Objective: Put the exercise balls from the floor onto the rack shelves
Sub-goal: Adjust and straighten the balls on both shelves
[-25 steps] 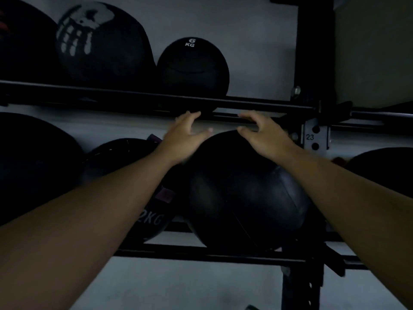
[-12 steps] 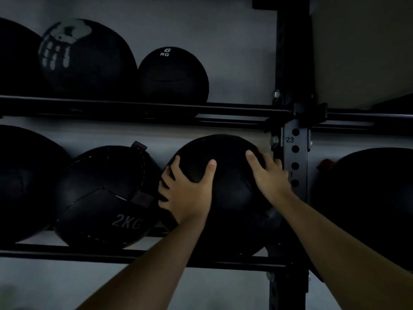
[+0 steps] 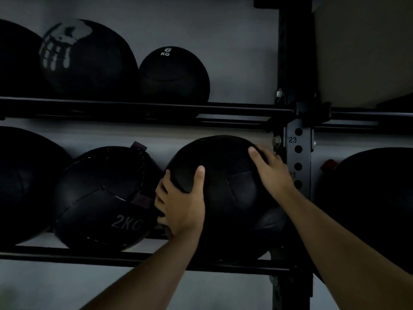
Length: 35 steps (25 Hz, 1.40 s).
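Head view: both hands on black ball (image 3: 225,193); neighbour ball (image 3: 100,198) reads "2KG".

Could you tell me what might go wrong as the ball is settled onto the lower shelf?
1. The ball sits squeezed between the 2KG ball and the upright; released, it may roll forward over the front rail.
2. The right hand lies close to the upright, so its fingers could get pinched.
3. The left hand is wedged between the two balls.
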### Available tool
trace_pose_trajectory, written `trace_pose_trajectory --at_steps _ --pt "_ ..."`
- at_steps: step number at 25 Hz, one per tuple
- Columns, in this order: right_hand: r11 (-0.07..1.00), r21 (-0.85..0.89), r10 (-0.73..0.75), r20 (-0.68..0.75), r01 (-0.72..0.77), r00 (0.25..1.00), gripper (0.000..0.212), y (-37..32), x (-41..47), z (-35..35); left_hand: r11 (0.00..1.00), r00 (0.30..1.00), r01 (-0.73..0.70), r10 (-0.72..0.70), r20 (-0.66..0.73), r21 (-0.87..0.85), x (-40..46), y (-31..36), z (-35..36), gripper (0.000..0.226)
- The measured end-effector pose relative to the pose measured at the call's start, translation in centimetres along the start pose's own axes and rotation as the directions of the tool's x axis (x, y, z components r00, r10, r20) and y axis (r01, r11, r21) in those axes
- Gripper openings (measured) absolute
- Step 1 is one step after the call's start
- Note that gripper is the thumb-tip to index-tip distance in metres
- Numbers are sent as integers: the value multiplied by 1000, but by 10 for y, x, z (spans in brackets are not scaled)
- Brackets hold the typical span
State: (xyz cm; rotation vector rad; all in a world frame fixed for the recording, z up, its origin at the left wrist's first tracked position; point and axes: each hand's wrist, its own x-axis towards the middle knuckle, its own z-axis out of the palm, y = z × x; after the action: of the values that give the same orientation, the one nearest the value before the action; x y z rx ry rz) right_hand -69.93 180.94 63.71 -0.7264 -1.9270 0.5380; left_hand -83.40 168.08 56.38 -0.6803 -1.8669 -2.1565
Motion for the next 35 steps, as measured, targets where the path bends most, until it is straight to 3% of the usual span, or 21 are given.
trace_pose_trajectory --at_steps 2,7,10,13,15,19,27,29,32,35 --pt "999 -38 19 -71 -22 997 75 1 -6 7 1000 1000 -23 23 4 3 24 -3 -2 99" --pt "991 -136 -29 -194 3 980 98 1 -42 25 985 968 -84 117 223 -149 64 -8 -21 95" --pt "989 -150 -39 -208 8 977 83 4 -33 15 977 957 -117 159 243 -179 58 -9 -24 100" --pt "994 10 -102 -219 107 970 68 14 -25 14 954 946 -246 275 172 -170 39 -23 -19 111" --pt "989 81 -105 -234 126 967 70 17 -24 21 937 930 -307 332 157 -168 41 -23 -15 107" --pt "996 41 -70 -214 80 974 76 10 -23 29 939 923 -294 327 202 -177 65 -16 -16 94" --pt "996 15 -80 -181 84 980 86 13 -40 22 936 857 -342 274 435 82 61 -3 -49 99" --pt "997 4 -79 -159 81 984 80 12 -43 21 883 831 -409 256 494 231 63 3 -62 96" --pt "998 -37 -63 -177 57 982 71 5 -46 19 717 803 -556 333 494 421 77 12 -89 78" --pt "998 -39 -48 -285 39 957 58 -20 -60 32 655 839 -538 355 413 531 109 14 -131 72"
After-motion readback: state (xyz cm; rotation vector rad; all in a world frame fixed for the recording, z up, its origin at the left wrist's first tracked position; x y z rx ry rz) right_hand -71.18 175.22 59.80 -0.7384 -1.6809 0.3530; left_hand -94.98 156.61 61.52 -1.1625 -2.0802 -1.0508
